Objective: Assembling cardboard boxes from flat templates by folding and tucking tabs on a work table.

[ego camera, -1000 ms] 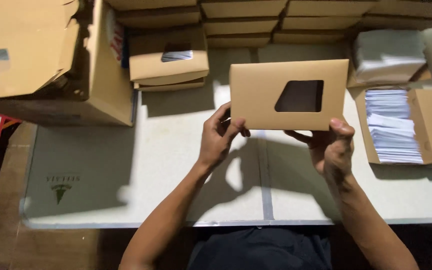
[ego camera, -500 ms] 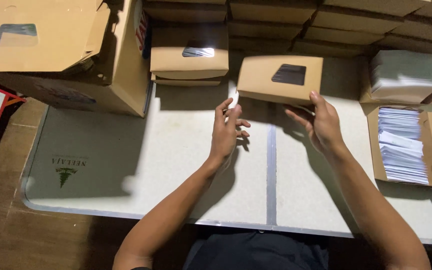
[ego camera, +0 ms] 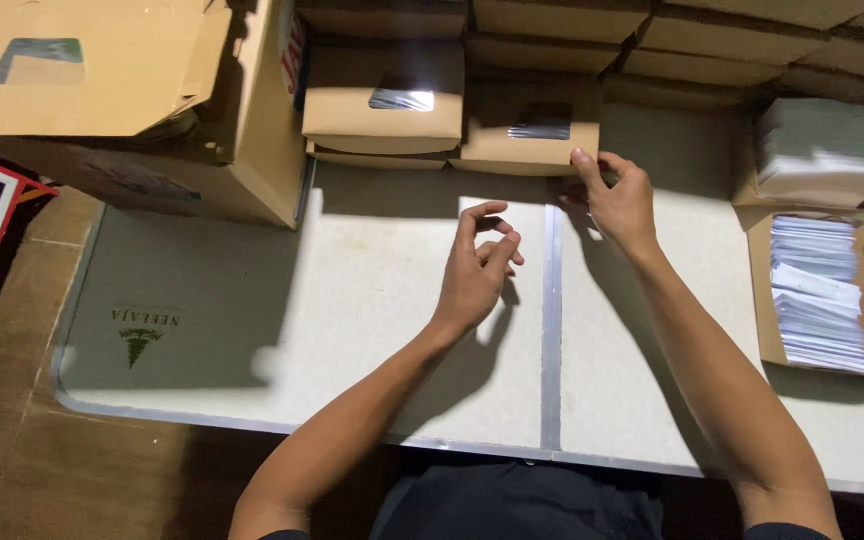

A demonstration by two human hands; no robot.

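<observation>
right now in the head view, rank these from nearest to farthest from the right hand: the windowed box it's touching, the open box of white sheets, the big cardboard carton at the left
1. Windowed box, at the right hand, its fingers on the box's right corner.
2. Open box of white sheets, on the table's right edge.
3. Big cardboard carton, far left, beyond the left hand.

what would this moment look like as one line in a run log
right hand touching small brown window box at table's far edge | left hand empty, above table | second window box alongside

Tan windowed envelope (ego camera: pixel 530 138), pale grey table (ego camera: pixel 372 290) with green logo (ego camera: pixel 142 338), white paper stack (ego camera: pixel 820 295), brown cardboard box (ego camera: pixel 202 150)
</observation>
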